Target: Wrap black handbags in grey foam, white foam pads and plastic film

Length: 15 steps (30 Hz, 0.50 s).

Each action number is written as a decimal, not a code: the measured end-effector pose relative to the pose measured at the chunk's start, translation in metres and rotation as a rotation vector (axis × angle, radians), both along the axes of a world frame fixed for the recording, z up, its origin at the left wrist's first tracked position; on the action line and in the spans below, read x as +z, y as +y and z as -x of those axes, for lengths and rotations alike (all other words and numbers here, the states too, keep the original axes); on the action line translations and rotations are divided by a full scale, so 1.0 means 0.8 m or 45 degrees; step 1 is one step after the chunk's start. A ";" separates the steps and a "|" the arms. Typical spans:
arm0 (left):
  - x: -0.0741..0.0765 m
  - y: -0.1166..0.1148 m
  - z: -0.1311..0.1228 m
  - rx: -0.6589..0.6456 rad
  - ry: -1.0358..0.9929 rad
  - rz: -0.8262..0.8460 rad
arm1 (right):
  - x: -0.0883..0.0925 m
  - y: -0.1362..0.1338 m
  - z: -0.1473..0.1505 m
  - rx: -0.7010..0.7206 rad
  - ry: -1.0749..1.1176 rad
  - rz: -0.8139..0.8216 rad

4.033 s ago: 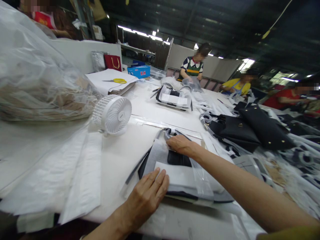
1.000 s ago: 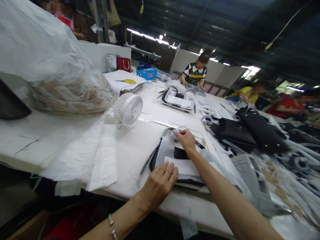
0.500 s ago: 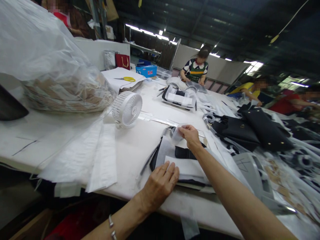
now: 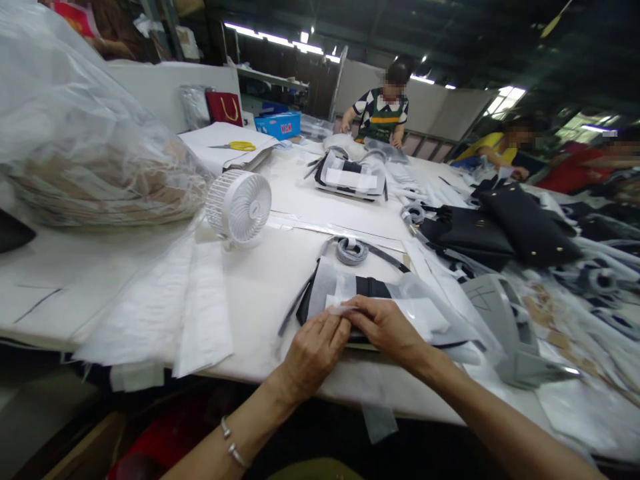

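In front of me a black bag lies flat, partly covered by white wrapping sheets. Just beyond it sits a coiled strap in clear wrap, a white band over its top. My left hand rests at the bag's near edge, its fingers drawn together on a thin whitish piece of wrapping sheet. Beside it, nearly touching, my right hand pinches the same piece between thumb and fingers. My hands hide part of the bag's front.
A small white fan and white strips are to the left, with a large plastic bag behind. To the right are a grey tape dispenser and black bags. A co-worker stands across the table.
My right hand has come down from beside the coiled strap to my left hand at the bag's near edge. The coil now shows fully. The whole view has shifted slightly.
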<state>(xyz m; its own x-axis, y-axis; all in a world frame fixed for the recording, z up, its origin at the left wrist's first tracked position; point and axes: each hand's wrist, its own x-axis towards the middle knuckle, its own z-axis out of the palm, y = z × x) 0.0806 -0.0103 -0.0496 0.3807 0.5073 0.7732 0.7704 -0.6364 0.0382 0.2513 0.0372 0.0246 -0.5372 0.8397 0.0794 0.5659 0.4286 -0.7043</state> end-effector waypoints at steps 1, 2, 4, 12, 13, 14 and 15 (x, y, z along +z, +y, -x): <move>-0.001 0.000 0.001 0.004 -0.018 -0.004 | 0.001 0.000 -0.003 0.032 -0.034 -0.014; -0.002 0.001 0.002 0.013 -0.036 0.000 | 0.002 0.000 -0.006 0.071 -0.067 -0.042; -0.003 0.001 0.005 0.033 -0.054 0.016 | 0.003 -0.002 -0.009 0.171 -0.115 -0.154; 0.000 0.006 0.012 -0.063 0.044 0.113 | 0.011 -0.075 -0.043 0.320 0.014 -0.737; 0.002 0.007 0.012 -0.065 0.050 0.142 | 0.009 -0.088 -0.057 0.276 0.035 -0.742; 0.004 0.007 0.012 -0.063 0.056 0.175 | 0.006 -0.102 -0.071 0.244 0.028 -0.723; 0.007 0.007 0.013 -0.063 0.063 0.206 | -0.001 -0.115 -0.085 0.231 -0.016 -0.683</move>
